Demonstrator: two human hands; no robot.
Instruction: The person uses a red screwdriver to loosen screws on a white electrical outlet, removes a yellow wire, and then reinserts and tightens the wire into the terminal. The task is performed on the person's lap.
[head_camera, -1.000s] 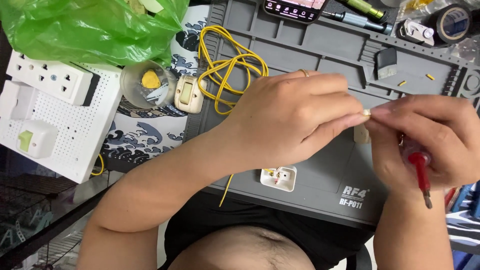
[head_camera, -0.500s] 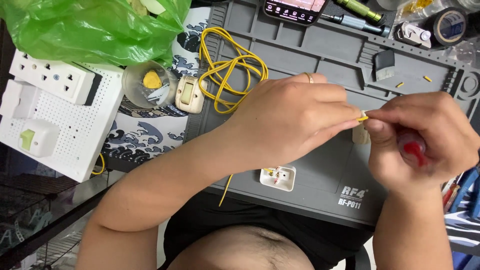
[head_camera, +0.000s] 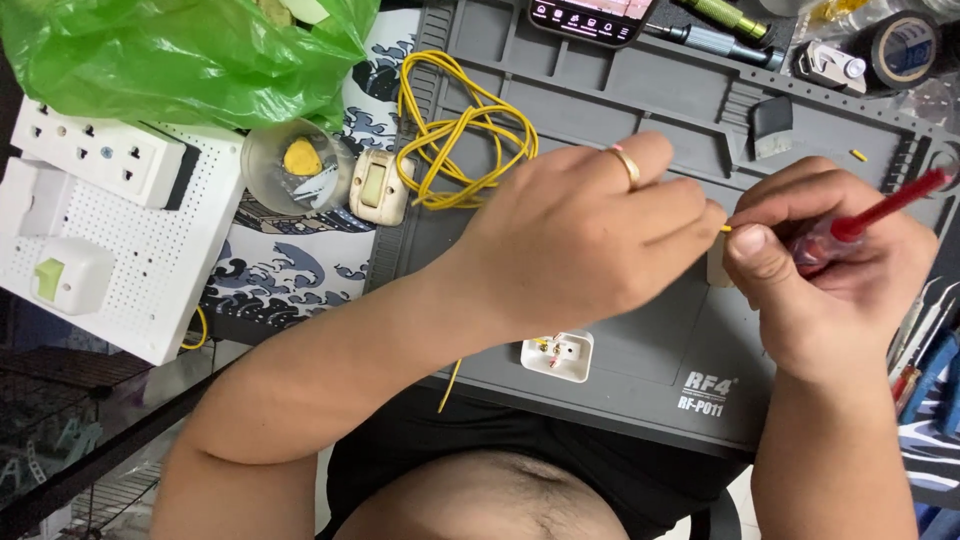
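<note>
Here, my left hand (head_camera: 590, 235) lies knuckles-up across the grey silicone work mat (head_camera: 640, 90), a ring on one finger, its fingertips pinched on the end of a thin yellow wire (head_camera: 725, 228). My right hand (head_camera: 825, 275) meets it from the other side, thumb pressed toward that same wire tip, while the remaining fingers curl around a red-handled screwdriver (head_camera: 880, 212) whose shaft points up and to the right (the blade itself I cannot see). A small cream-coloured part sits just under the two hands, mostly hidden.

On the mat, a loose coil of yellow wire (head_camera: 462, 130) lies near the top left corner, and a small white socket insert (head_camera: 557, 355) rests near the lower edge. Beside the mat sit a cream rocker switch (head_camera: 380, 187), a clear plastic cup (head_camera: 290, 168), a white perforated board (head_camera: 110, 250) with outlets, and a crumpled green plastic bag (head_camera: 180, 55).
</note>
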